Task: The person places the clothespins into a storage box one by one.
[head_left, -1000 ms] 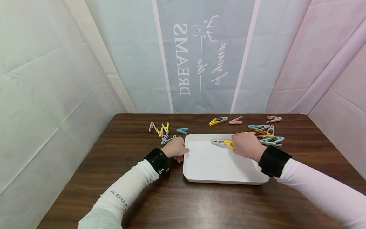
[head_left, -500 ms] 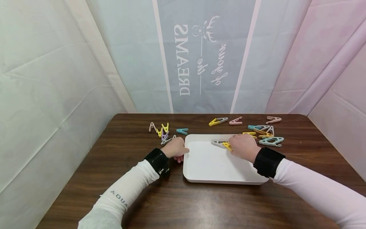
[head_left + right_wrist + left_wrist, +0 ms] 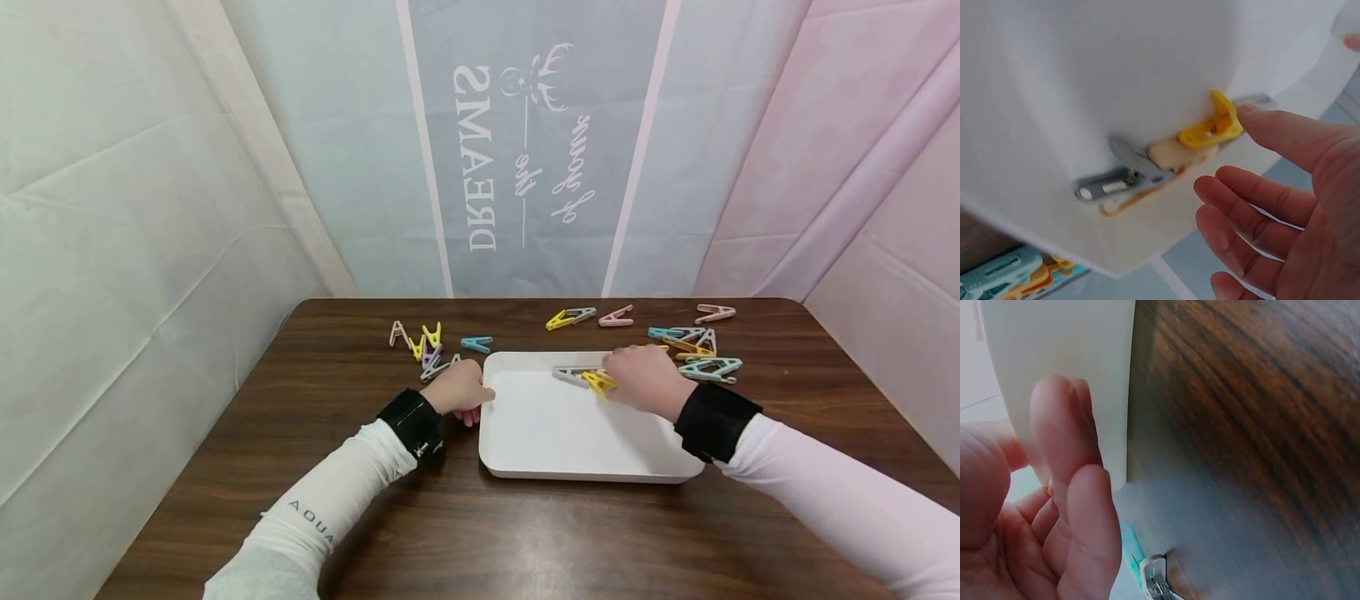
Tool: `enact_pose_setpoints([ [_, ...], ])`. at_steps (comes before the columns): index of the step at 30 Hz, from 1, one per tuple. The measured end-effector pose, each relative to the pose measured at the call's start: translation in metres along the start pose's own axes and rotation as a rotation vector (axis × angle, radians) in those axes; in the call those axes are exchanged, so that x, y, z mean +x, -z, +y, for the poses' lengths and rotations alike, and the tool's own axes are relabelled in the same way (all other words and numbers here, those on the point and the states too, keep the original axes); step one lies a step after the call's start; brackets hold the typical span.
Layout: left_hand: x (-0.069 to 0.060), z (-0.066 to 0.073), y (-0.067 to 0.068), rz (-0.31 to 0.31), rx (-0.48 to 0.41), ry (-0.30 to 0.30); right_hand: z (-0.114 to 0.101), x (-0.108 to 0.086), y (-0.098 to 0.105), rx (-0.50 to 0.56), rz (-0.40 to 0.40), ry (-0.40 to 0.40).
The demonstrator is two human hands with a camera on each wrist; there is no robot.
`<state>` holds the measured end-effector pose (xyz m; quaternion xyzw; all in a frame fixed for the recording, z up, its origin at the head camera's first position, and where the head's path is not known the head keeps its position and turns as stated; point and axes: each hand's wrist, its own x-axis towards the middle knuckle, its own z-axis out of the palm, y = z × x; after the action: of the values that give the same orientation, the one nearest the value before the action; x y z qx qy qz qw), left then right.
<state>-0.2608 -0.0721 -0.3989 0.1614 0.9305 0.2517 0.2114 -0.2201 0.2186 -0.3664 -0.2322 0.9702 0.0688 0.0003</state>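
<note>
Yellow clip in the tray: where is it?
Head view: the yellow clip lies inside the white tray, just left of the right hand and beside a gray clip.

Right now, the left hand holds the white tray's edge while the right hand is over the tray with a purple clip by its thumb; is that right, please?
Not quite: the clip by the thumb of the right hand, over the white tray, is a yellow clip, as the right wrist view shows. The left hand does hold the edge.

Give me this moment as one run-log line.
Left hand: holds white rectangular tray by left rim | Right hand: fingers apart, thumb at yellow plastic clothespin inside tray, contact unclear | Brown wood-grain table: more clothespins outside tray
</note>
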Motion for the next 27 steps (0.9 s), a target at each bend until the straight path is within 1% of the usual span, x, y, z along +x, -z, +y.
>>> enact_pose_setpoints([
  [2, -0.001, 0.000, 0.000, -0.003, -0.005, -0.001, 0.005, -0.002, 0.006, 0.031, 0.013, -0.022],
  [6, -0.001, 0.000, 0.000, -0.007, -0.011, -0.001, 0.022, -0.009, 0.022, 0.100, 0.114, -0.061],
  [9, -0.001, 0.000, 0.000, -0.006, -0.010, -0.001, 0.041, -0.016, 0.033, 0.144, 0.157, -0.103],
  [11, -0.001, 0.000, 0.001, -0.005, -0.006, -0.004, 0.055, -0.021, 0.037, 0.167, 0.145, -0.143],
  [13, -0.001, 0.001, 0.001, -0.005, -0.004, -0.006, 0.072, -0.026, 0.039, 0.196, 0.114, -0.180],
  [16, 0.000, 0.000, 0.001, -0.003, -0.004, -0.011, 0.098, -0.035, 0.035, 0.234, 0.069, -0.216],
  [20, 0.001, -0.001, 0.001, -0.002, -0.008, -0.015, 0.124, -0.049, 0.020, 0.280, 0.025, -0.238],
  [23, 0.001, -0.001, 0.001, -0.002, -0.008, -0.010, 0.136, -0.057, 0.004, 0.278, -0.008, -0.245],
  [27, 0.001, 0.000, 0.001, -0.006, -0.008, 0.007, 0.139, -0.064, -0.013, 0.257, -0.029, -0.239],
])
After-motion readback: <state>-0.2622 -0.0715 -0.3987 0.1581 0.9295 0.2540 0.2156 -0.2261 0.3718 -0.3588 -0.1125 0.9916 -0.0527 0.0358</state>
